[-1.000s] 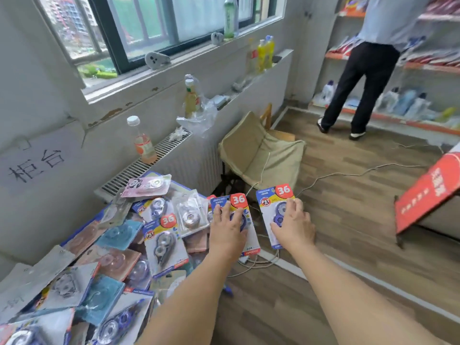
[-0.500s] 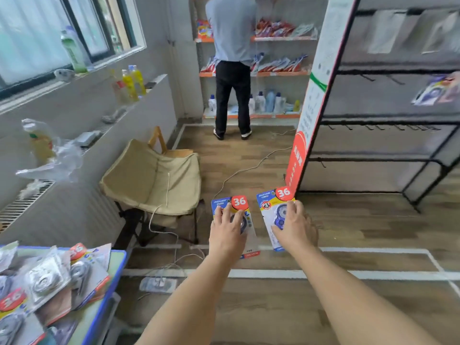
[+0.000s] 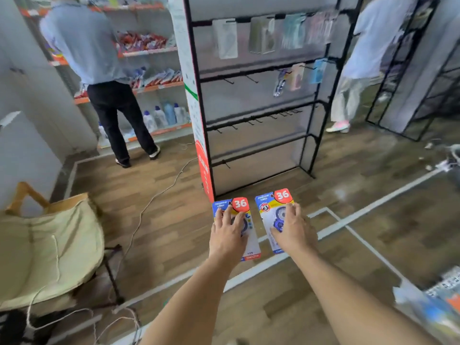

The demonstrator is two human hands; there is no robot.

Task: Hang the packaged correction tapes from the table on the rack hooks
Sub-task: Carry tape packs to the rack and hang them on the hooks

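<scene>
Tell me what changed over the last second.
The view swung right, away from the table of packages; the black rack now stands straight ahead and nearer. Nothing was picked up or released. Unchanged: the left hand and right hand each hold one correction tape pack, side by side.

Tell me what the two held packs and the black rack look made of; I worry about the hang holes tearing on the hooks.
Left pack and right pack: seemingly glossy printed card with a clear plastic bubble over the tape, judging by flat stiff edges and sheen. Hang holes are too small to judge. Rack: thin black bars and hooks, likely painted metal wire.
</scene>
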